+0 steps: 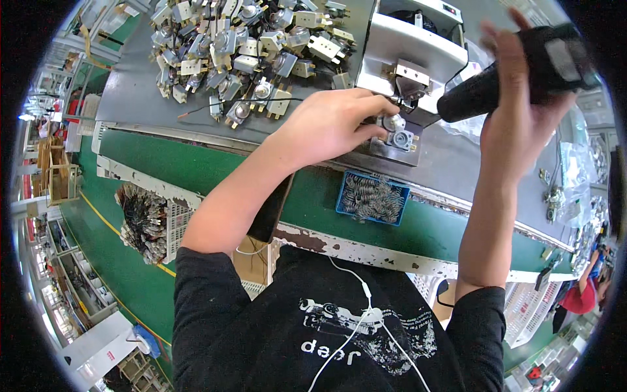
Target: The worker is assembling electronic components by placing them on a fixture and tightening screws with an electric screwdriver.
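My left hand (336, 124) pinches a small metal-and-white switch-like part (403, 140) at the foot of a white bench machine (418, 46). Its fingertips partly cover the part. My right hand (522, 104), blurred by motion, is wrapped round a thick black cylindrical tool (473, 95) raised over the bench. The tool's narrower end points down and left, toward the machine; its exact kind is unclear. Inside the machine's front sits a metal block (411, 78), just above the left fingers.
Many similar metal-cased parts with wires (222, 46) are heaped at the back left of the grey bench (140, 85). A blue tray (341, 204) of coil springs stands on the near green ledge. Clear plastic bags (575, 173) lie at right. Bundled wires fill a white crate (177, 228) at lower left.
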